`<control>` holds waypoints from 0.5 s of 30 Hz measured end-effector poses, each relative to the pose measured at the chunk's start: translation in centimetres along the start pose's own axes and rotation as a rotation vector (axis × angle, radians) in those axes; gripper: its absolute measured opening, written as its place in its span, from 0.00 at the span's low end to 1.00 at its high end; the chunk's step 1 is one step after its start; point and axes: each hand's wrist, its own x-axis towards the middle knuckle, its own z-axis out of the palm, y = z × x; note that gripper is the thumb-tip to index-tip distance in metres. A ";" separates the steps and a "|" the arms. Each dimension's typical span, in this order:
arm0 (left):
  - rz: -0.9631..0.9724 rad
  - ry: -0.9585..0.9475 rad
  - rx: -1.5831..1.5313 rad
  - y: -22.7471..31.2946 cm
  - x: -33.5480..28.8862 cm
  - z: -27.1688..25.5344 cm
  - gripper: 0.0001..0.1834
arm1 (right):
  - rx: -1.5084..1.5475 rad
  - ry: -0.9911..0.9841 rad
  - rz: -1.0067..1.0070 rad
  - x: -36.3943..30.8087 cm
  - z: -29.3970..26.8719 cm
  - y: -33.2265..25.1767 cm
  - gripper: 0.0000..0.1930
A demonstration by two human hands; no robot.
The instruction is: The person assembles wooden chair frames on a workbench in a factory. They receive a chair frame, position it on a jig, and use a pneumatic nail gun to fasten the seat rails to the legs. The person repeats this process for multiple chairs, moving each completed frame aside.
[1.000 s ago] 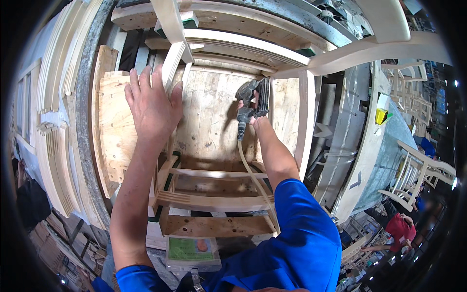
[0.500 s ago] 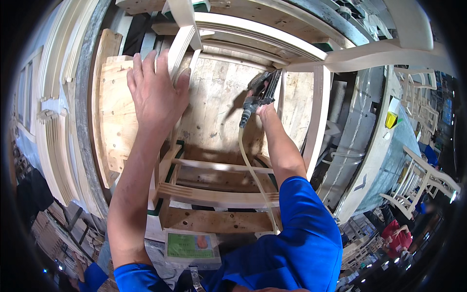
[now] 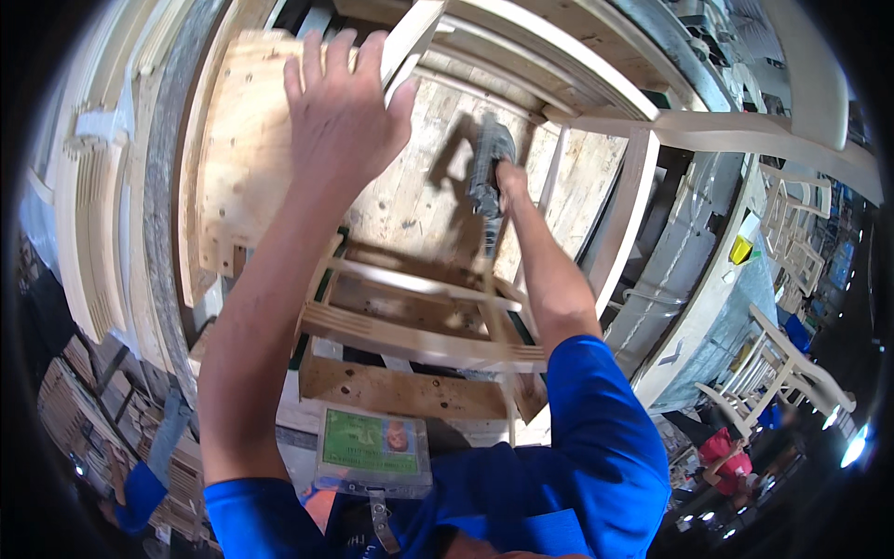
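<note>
A pale wooden chair frame (image 3: pixel 428 347) lies on the worn plywood work surface (image 3: pixel 402 191). My right hand (image 3: pixel 507 182) grips a dark air nail gun (image 3: pixel 486 168), blurred by motion, over the inside of the frame. A pale air hose (image 3: pixel 503 354) trails from the gun toward my body. On the left, my left hand (image 3: pixel 345 116) has its fingers spread. Its thumb lies by the frame's left rail (image 3: pixel 410 42), and whether its palm presses on the wood is hidden.
A plywood block (image 3: pixel 244 158) stands left of the frame, with stacked curved slats (image 3: pixel 88 233) beyond it. At the right are a metal-topped bench strip (image 3: pixel 666 247), a yellow object (image 3: pixel 740 250) and a finished-looking chair (image 3: pixel 778 363). A person in red (image 3: pixel 724 456) is at the lower right.
My right hand has drawn the nail gun away from the frame's right-hand rail and turned it. My left hand stays spread by the left rail. The whole view has shifted slightly.
</note>
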 end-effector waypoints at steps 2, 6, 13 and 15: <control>0.036 0.069 0.026 -0.6 -0.6 0.6 0.30 | -1.060 0.031 -0.441 -1.4 0.5 -2.4 0.25; 0.018 0.028 -0.019 -0.4 -1.0 -0.1 0.31 | -1.796 -0.508 -0.971 -6.3 4.7 -7.4 0.25; 0.039 0.147 -0.164 -0.8 -1.2 -0.2 0.25 | -2.340 -0.963 -1.056 -6.6 5.8 -0.5 0.10; 0.032 0.158 -0.165 -1.1 -1.5 -0.5 0.24 | -2.291 -0.951 -1.100 -6.3 4.7 1.1 0.08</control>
